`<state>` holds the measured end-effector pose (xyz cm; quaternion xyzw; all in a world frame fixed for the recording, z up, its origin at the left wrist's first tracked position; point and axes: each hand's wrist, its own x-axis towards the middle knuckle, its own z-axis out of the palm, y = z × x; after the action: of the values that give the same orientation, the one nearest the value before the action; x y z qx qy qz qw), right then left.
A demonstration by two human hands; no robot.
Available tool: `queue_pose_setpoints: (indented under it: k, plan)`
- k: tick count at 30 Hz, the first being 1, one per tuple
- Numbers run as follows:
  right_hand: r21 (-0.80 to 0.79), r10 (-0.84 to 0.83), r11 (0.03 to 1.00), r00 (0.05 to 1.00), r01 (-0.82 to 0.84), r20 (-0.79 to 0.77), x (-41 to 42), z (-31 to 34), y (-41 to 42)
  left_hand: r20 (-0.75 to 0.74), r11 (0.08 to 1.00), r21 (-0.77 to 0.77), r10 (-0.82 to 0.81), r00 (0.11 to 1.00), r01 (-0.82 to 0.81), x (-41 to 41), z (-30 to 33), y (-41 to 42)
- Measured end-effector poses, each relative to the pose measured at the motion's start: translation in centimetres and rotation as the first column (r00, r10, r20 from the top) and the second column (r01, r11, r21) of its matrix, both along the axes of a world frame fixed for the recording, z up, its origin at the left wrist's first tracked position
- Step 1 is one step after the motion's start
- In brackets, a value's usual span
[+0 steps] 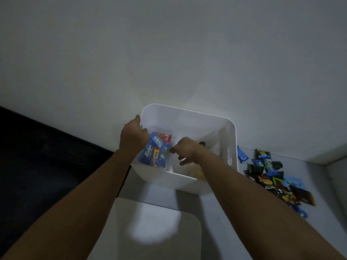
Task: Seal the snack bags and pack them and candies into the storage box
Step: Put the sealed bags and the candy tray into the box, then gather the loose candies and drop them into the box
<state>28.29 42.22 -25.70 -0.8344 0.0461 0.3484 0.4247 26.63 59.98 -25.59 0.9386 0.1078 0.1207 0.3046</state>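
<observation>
Dim room; plain white wall (pixel 169 44) behind grey tabletop (pixel 216 212); dark area, possibly sofa (pixel 37 156), left.

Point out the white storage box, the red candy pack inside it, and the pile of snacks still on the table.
storage box (pixel 216 120): head view, bare far rim.
red candy pack (pixel 166 137): head view, wrapper middle.
pile of snacks (pixel 270 166): head view, blue packet on top.

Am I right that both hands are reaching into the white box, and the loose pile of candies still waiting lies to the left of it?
Not quite: the head view shows the loose pile of candies lying to the right of the white box. Both hands, left hand and right hand, are indeed reaching into it.
</observation>
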Motion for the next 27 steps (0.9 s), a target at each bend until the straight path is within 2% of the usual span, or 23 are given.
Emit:
queue_pose_setpoints:
  k: [4,8,13,18,20,23,27]
  plan:
    - [0.149,-0.078,0.987,0.994,0.066,0.079,0.6,4.6,-3.8,0.008,0.995,0.097,-0.027,1.0,0.026,0.2,0.8,-2.1]
    - [0.229,-0.154,0.965,0.984,0.13,0.09,-0.2,8.6,-10.2,0.068,0.988,-0.004,-0.156,0.985,0.157,-0.2,3.5,-8.2]
    - [0.164,-0.242,0.961,0.962,0.221,0.124,-2.0,9.4,-19.1,0.133,0.912,-0.121,-0.376,0.917,0.391,-2.2,6.3,-18.0]
    - [0.016,-0.321,0.947,0.941,0.321,0.11,-4.9,6.4,-27.1,0.131,0.808,-0.195,-0.541,0.831,0.557,-5.6,5.4,-26.6]
    - [-0.069,-0.331,0.938,0.938,0.339,0.106,-6.3,4.5,-29.9,0.056,0.779,-0.176,-0.602,0.796,0.602,-6.7,3.2,-29.3]
    - [-0.224,-0.306,0.919,0.945,0.325,0.113,-8.5,1.3,-33.5,-0.133,0.756,-0.135,-0.654,0.744,0.64,-8.1,-1.2,-32.5]
    - [-0.452,-0.127,0.879,0.988,0.155,0.091,-11.0,-1.9,-36.3,-0.376,0.726,-0.04,-0.648,0.663,0.687,-10.0,-7.3,-35.1]
